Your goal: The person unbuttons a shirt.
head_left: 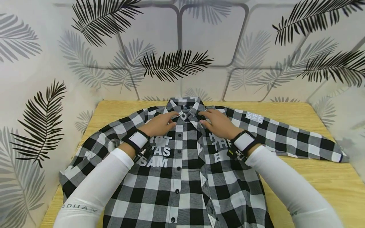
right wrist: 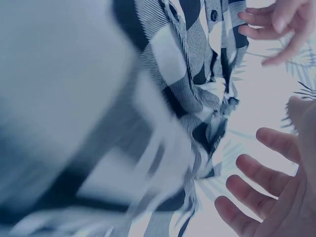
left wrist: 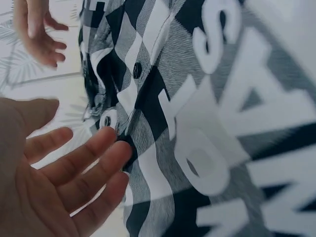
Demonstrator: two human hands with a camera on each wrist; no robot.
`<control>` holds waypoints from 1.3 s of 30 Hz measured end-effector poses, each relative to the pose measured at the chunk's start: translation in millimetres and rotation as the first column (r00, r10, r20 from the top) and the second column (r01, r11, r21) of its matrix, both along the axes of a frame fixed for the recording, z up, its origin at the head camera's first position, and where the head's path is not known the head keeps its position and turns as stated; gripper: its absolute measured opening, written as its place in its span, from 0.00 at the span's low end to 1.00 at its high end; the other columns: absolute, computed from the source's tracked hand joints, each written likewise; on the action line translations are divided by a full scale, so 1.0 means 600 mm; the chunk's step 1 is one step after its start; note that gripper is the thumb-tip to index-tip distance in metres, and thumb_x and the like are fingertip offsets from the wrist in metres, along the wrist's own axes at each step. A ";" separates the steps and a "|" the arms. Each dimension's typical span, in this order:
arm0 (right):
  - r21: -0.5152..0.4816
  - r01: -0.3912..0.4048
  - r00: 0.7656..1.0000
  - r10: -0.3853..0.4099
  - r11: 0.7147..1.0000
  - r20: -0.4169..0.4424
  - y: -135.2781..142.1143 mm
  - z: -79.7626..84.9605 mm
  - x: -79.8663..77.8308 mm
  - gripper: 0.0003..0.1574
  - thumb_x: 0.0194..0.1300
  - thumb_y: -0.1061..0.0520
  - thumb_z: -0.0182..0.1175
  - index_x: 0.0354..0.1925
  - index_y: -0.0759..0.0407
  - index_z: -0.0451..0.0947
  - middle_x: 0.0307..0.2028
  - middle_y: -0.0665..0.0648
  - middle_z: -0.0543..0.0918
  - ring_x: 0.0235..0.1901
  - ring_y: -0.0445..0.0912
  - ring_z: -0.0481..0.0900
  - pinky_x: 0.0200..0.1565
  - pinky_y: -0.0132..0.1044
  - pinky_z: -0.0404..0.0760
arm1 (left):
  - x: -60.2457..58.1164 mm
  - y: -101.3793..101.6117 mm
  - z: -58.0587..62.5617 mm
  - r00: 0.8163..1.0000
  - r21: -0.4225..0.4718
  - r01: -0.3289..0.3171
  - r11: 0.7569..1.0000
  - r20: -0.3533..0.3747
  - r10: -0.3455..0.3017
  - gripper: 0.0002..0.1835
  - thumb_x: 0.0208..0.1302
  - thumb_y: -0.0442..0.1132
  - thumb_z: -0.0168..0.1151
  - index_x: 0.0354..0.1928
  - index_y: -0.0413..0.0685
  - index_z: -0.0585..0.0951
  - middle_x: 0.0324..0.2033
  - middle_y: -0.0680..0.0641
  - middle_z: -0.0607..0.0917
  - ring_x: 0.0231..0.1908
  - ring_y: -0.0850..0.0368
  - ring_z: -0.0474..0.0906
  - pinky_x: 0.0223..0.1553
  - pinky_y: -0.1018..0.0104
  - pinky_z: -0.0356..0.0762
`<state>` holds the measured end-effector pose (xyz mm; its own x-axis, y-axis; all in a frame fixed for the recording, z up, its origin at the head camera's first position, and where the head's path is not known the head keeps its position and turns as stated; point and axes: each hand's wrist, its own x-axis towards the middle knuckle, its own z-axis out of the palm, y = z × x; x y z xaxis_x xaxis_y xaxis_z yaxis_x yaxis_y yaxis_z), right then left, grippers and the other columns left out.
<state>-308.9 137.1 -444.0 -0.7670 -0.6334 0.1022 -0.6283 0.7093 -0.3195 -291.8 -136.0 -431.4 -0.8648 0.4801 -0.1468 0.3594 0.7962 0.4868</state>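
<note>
A black-and-white checked shirt [head_left: 189, 177] lies front up, its collar [head_left: 185, 102] at the far side. Dark buttons [head_left: 178, 168] run down its front, and the front edge right of them is rumpled. Just left of the collar's base, my left hand [head_left: 159, 124] has its fingertips by the small ring-shaped piece at the neck. On the other side, my right hand [head_left: 219, 123] hovers close over the shirt with fingers spread. Both wrist views show the fingers loosely extended, with nothing held in the left hand [left wrist: 74, 177] or the right hand [right wrist: 276, 192].
The shirt lies on a light wooden table [head_left: 319, 180] against a leaf-patterned wall [head_left: 205, 38]. One sleeve [head_left: 296, 136] stretches out to the right; the other sleeve [head_left: 85, 158] bends down at the left. White lettering [head_left: 159, 152] marks the chest.
</note>
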 end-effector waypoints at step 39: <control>-0.117 0.282 0.947 -0.296 0.952 -0.128 -0.089 -0.002 -0.081 0.06 0.70 0.57 0.49 0.36 0.57 0.72 0.27 0.56 0.79 0.25 0.50 0.76 0.28 0.46 0.74 | -0.084 0.072 -0.003 0.937 0.095 -0.239 0.966 -0.237 0.255 0.05 0.71 0.42 0.49 0.41 0.50 0.72 0.24 0.50 0.78 0.19 0.55 0.72 0.19 0.63 0.64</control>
<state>-357.2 83.8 -445.0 -0.8886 -0.3690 0.2724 -0.4450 0.8374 -0.3174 -342.2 -92.5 -433.3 -0.9626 0.2480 0.1087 0.2698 0.8451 0.4615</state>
